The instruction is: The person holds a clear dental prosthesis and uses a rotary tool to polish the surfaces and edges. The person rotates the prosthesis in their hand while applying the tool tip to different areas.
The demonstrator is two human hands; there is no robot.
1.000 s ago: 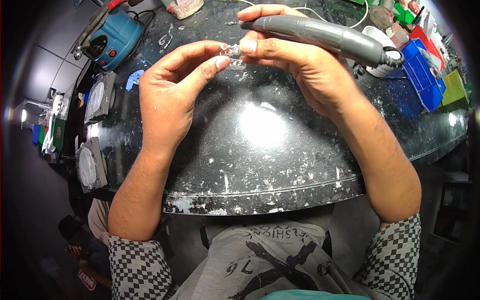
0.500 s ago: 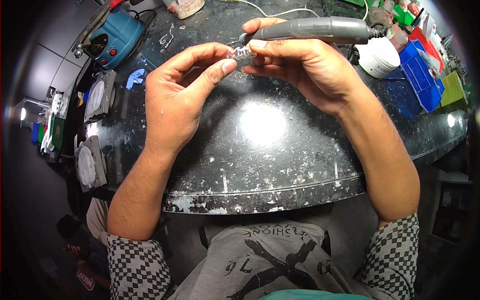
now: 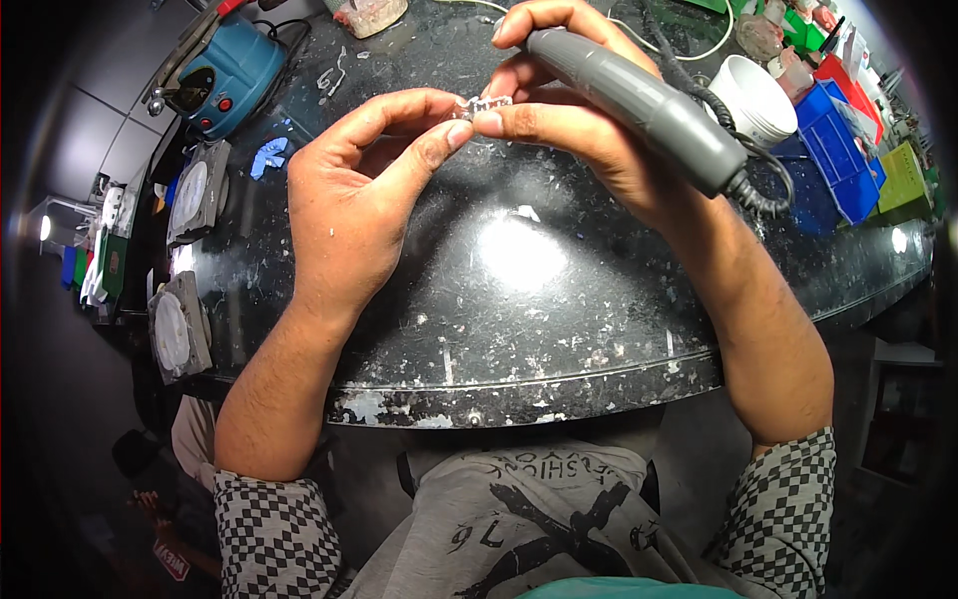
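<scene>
A hard white glare sits on the dark glossy counter [image 3: 559, 329] just below my hands, thrown by a light overhead. Around the counter the fisheye bends edges and the corners fall into black vignette, dim and soft.

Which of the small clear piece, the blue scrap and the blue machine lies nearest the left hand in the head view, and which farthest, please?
1. Small clear piece: pinched at the fingertips of the left hand.
2. Blue scrap: on the dark bench, just left of the hand.
3. Blue machine: upper left, farthest.
</scene>
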